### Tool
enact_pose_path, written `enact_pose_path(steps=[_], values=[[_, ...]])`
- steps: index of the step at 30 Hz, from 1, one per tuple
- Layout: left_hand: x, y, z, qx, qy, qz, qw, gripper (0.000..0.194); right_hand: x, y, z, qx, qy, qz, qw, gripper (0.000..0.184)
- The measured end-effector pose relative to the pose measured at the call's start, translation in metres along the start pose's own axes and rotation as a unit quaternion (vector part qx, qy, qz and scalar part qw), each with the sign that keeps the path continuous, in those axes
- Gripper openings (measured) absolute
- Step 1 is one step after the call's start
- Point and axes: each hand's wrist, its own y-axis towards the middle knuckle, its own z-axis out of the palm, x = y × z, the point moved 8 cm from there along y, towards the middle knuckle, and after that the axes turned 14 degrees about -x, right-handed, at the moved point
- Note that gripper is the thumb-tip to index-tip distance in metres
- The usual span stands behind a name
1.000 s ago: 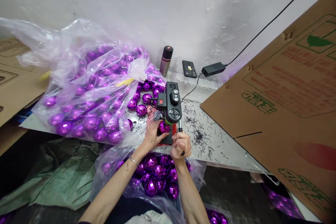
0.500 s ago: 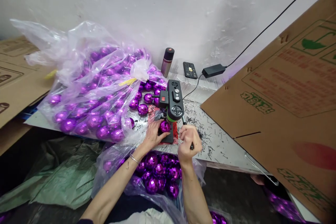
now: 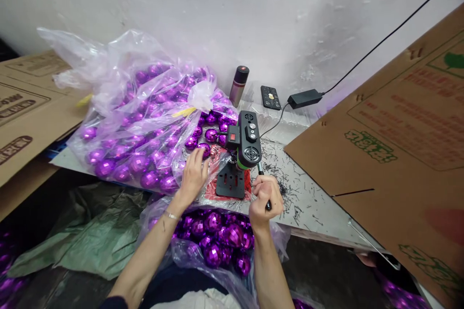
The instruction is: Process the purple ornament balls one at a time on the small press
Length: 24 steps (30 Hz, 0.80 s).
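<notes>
Head view: at centre, the left hand [image 3: 193,175] has its fingers at a ball [image 3: 206,148]; whether they grip it, I cannot tell. The right hand [image 3: 267,200] is clamped on the press [image 3: 250,137] lever [image 3: 260,169]. Open tabletop [image 3: 311,217], strewn with bits, reaches right to the box [image 3: 391,174]; the bag [image 3: 126,50] crowds centre left.

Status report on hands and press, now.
Right hand gripping lever handle. Left hand open, at loose purple ball. Black scraps litter tabletop beside press.
</notes>
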Motion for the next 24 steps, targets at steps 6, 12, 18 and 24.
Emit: enact_pose_path(steps=[6,12,18,24], values=[[0.037,0.055,0.047,0.126,0.142,-0.070,0.979,0.042,-0.001,-0.004,0.000,0.016,-0.002,-0.012,1.000,0.037],[0.035,0.041,0.043,0.148,-0.068,-0.289,0.943,0.049,0.002,0.001,0.002,0.023,-0.003,-0.013,1.000,0.036],[0.004,-0.023,0.040,0.118,-0.443,-0.514,0.725,0.055,0.003,0.007,0.002,0.024,-0.012,-0.005,1.000,0.036],[0.005,-0.061,0.048,0.066,-0.430,-0.513,0.740,0.066,0.006,0.011,0.003,0.026,-0.008,-0.012,1.000,0.035]])
